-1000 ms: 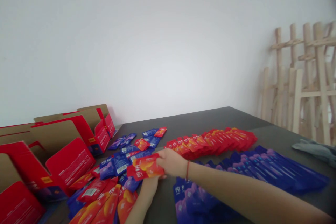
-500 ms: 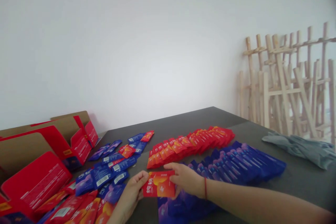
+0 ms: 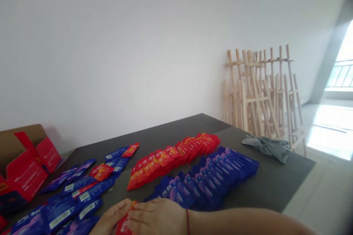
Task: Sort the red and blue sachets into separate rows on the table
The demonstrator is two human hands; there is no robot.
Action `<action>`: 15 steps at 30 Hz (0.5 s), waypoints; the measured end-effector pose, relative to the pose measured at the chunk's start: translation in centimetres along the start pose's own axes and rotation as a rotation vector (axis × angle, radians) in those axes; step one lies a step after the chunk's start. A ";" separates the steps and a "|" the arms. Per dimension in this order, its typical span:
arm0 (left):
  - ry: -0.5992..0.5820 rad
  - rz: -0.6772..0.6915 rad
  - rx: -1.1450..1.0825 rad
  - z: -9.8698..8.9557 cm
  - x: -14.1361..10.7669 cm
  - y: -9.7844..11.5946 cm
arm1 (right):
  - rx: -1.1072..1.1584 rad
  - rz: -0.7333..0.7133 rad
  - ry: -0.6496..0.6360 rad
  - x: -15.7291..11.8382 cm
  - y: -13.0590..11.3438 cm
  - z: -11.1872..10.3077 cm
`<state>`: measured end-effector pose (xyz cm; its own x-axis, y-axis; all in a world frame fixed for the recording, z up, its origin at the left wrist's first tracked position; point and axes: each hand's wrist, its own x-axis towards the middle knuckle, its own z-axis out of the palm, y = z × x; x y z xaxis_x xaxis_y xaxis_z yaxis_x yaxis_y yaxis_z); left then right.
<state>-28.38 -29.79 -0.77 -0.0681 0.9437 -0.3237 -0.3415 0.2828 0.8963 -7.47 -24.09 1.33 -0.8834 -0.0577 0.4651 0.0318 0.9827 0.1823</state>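
A small red and orange packet (image 3: 123, 226) is between my hands at the bottom edge, mostly covered by fingers. My left hand (image 3: 111, 217) is closed on its left side. My right hand (image 3: 157, 216), with a red cord at the wrist, lies across its front, fingers bent over it and the thumb hidden. Just beyond my hands, a row of overlapping blue packets (image 3: 205, 181) stretches to the right. Behind that runs a similar row of red packets (image 3: 171, 156).
Loose blue packets (image 3: 91, 192) and a few red ones lie scattered on the left of the dark table (image 3: 176, 126). Open red cardboard boxes (image 3: 27, 169) stand at the far left. A crumpled grey cloth or bag (image 3: 267, 147) lies near the right edge. Wooden easels (image 3: 256, 95) lean by the wall.
The view has turned right, so the boxes slide left and a bright window appears. My hands are lower in view, and my right hand now covers more of the red packet.
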 end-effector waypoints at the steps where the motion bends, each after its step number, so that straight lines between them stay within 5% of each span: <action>1: -0.019 0.011 0.003 0.1 0.1 -0.1 | 0.015 -0.003 0.003 0.0 0.1 0.2; 6: -0.018 0.066 0.042 0.8 0.9 -0.9 | 0.093 0.026 -0.042 0.3 0.2 -0.6; 10: 0.116 0.178 0.118 0.2 1.6 -1.0 | 0.193 0.094 -0.093 0.1 0.9 -1.7; 15: 0.252 0.255 0.173 -0.8 1.9 -0.3 | 0.218 0.328 -0.101 -1.2 6.7 -2.7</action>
<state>-29.19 -28.27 -1.92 -0.3656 0.9217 -0.1295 -0.1223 0.0904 0.9884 -4.96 -17.90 4.39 -0.8848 0.2719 0.3785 0.2290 0.9610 -0.1550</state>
